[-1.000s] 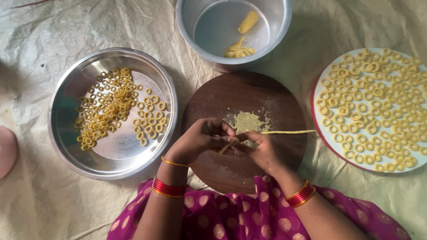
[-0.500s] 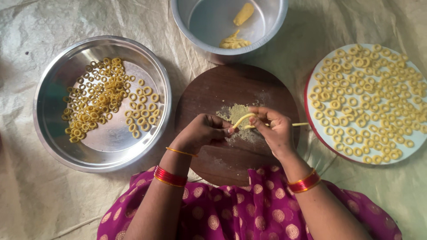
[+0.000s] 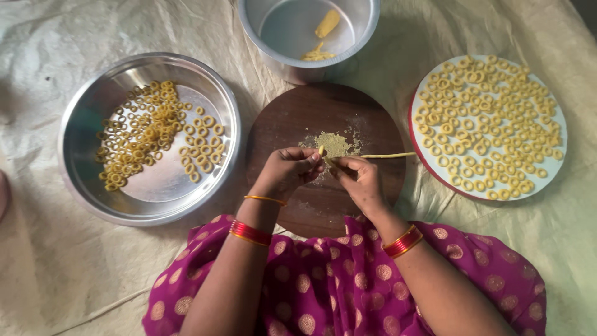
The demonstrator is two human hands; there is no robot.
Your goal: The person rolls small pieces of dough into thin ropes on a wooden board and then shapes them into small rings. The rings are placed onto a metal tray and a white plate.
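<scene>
Soft, even daylight, sharp throughout; mild glare on the steel tray (image 3: 81, 134) at left and steel pot (image 3: 261, 37) far centre, faint shadows beneath both.

A wide steel pan (image 3: 81, 180) on the left holds a scatter of small yellow dough rings (image 3: 146, 134), and a round white plate with a red rim (image 3: 558, 155) on the right is covered with more rings (image 3: 488, 118). A steel pot (image 3: 367, 25) at the top holds a lump of dough (image 3: 327, 23), all on a crinkled pale sheet (image 3: 37, 274)
</scene>
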